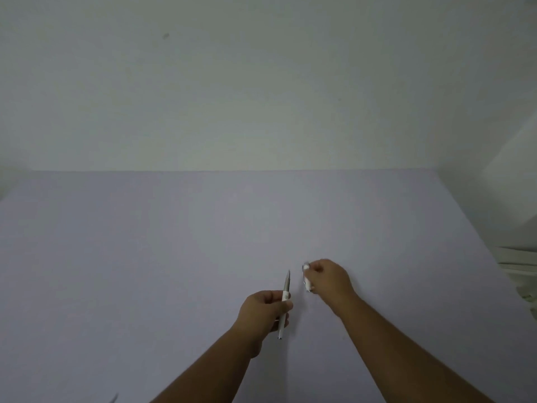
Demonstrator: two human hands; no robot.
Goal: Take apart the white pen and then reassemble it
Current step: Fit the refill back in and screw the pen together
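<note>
Pinching the pen body (285, 298) upright, the left hand (266, 312) points its tip toward the cap (306, 279) pinched just beside by the right hand (328, 279).

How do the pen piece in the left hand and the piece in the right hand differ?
The pen body in the left hand is long and sharp in view; the cap piece in the right hand is short and blurred.
The pen body sticks out both sides of its grip, grey tip pointing away; the cap piece is mostly covered by fingers.
Both are white, held apart above the lilac table.
</note>
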